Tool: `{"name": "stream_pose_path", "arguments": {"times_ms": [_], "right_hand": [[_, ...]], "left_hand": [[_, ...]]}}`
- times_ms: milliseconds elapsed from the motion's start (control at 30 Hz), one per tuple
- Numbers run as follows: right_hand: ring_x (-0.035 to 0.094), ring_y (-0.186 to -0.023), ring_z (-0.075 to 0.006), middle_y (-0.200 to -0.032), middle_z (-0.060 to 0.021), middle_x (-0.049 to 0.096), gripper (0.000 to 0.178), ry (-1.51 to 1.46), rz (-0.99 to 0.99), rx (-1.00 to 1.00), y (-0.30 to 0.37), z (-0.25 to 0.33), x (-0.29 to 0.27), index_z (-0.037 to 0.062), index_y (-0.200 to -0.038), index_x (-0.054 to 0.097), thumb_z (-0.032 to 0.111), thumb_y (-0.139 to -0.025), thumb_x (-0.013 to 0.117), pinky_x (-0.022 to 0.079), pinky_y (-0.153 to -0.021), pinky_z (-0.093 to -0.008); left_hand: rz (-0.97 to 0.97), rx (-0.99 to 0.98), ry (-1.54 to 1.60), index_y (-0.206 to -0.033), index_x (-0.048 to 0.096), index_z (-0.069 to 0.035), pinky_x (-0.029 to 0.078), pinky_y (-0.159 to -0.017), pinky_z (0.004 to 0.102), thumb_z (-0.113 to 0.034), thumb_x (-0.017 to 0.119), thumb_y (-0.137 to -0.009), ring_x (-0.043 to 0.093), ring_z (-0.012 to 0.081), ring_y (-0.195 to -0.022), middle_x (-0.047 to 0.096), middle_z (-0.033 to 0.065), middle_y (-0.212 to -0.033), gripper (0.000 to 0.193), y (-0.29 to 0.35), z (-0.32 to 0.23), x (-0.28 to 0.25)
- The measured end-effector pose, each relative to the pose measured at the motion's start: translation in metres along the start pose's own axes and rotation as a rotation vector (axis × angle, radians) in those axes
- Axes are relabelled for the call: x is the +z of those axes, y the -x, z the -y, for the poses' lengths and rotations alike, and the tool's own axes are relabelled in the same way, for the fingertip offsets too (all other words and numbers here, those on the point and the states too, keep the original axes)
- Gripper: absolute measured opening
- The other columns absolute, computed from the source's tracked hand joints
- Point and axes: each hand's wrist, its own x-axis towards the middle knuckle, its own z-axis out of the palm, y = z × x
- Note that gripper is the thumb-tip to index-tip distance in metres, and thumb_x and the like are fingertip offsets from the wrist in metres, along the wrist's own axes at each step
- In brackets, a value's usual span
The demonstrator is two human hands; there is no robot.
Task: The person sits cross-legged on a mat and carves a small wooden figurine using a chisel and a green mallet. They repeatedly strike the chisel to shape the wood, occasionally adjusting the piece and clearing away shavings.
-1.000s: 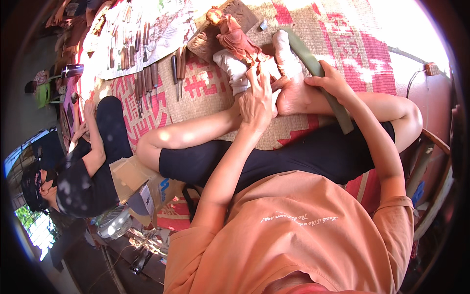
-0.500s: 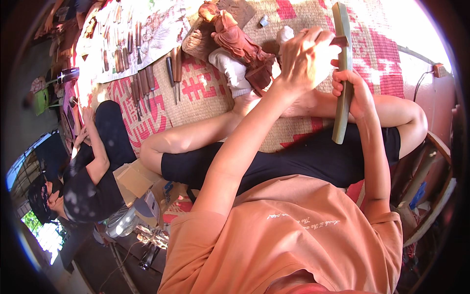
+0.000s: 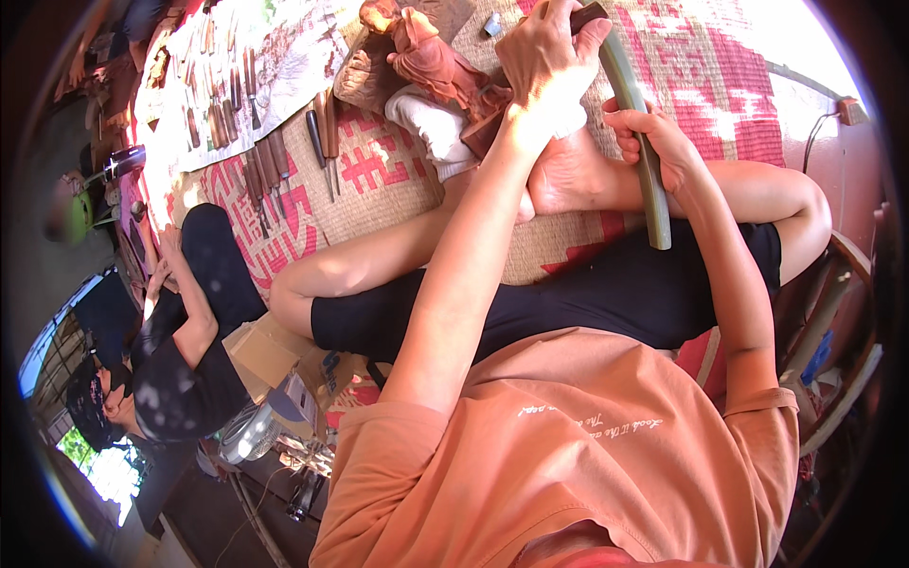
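My left hand (image 3: 549,62) is closed on a dark brown tool (image 3: 589,14), perhaps a chisel, mostly hidden in the fingers. The tool's visible part lies against the far end of a long grey-green sharpening stone (image 3: 653,194). Around the middle of that stone my right hand (image 3: 658,142) is closed, holding it at a slant above my crossed legs. A reddish-brown carved wooden figure (image 3: 431,62) lies on its side to the left of my left hand, its square base towards my feet.
Several carving tools (image 3: 270,166) lie on the red-and-tan woven mat (image 3: 379,161), with more on a pale sheet (image 3: 270,71). A cardboard box (image 3: 260,360) stands by my left knee. At the left sits another person (image 3: 185,379) in dark clothes. A wooden chair frame (image 3: 824,312) is at right.
My left hand has moved left and away from me, taking the brown tool to the stone's far end. The stone now tilts more, its far end swung left.
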Motion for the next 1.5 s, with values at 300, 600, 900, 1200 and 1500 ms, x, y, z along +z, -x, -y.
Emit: {"name": "stream_pose_path", "arguments": {"times_ms": [300,600,900,1200,1500], "right_hand": [[0.041,-0.054,-0.0043,-0.066,0.0051,0.046,0.019,-0.019,0.003,0.028,-0.009,-0.004,-0.009,0.006,-0.098,0.056,0.009,-0.081,0.065,0.034,-0.048,-0.0209],[0.042,-0.054,-0.0048,-0.068,0.004,0.048,0.021,0.001,0.035,-0.039,-0.002,-0.001,-0.001,0.0055,-0.099,0.054,0.007,-0.081,0.064,0.036,-0.048,-0.0216],[0.042,-0.055,-0.0049,-0.069,0.0033,0.049,0.019,-0.004,0.023,-0.032,-0.002,-0.002,-0.004,0.0061,-0.098,0.056,0.007,-0.081,0.064,0.037,-0.049,-0.0216],[0.043,-0.057,-0.0041,-0.069,0.0029,0.049,0.025,0.12,0.017,-0.208,0.015,0.004,0.001,0.0044,-0.107,0.058,0.014,-0.085,0.066,0.036,-0.053,-0.0204],[0.042,-0.057,-0.0035,-0.067,0.0045,0.047,0.028,0.145,-0.006,-0.294,0.019,0.011,-0.013,0.0053,-0.105,0.057,0.024,-0.088,0.068,0.037,-0.052,-0.0214]], "left_hand": [[-0.08,0.21,0.256,-0.105,0.059,-0.009,0.05,-0.068,0.0424,-0.035,0.062,-0.088,0.064,0.0345,-0.082,0.063,0.0127,-0.092,0.031,-0.011,-0.023,-0.005],[-0.042,0.012,-0.06,-0.102,0.064,-0.01,0.05,-0.07,0.0442,-0.044,0.057,-0.09,0.065,0.0373,-0.081,0.068,0.0133,-0.09,0.037,-0.009,0.006,0.01],[0.038,0.106,0.139,-0.093,0.068,-0.011,0.051,-0.066,0.0407,-0.04,0.066,-0.083,0.066,0.0325,-0.076,0.068,0.0111,-0.083,0.031,-0.003,-0.021,0.0],[-0.048,0.009,-0.008,-0.095,0.069,-0.012,0.051,-0.066,0.0415,-0.038,0.065,-0.085,0.066,0.0339,-0.077,0.068,0.0124,-0.084,0.028,-0.007,-0.001,0.015],[-0.121,-0.007,-0.058,-0.096,0.069,-0.015,0.051,-0.066,0.0437,-0.038,0.064,-0.086,0.066,0.0352,-0.077,0.068,0.0133,-0.082,0.026,-0.015,0.007,0.024]]}}
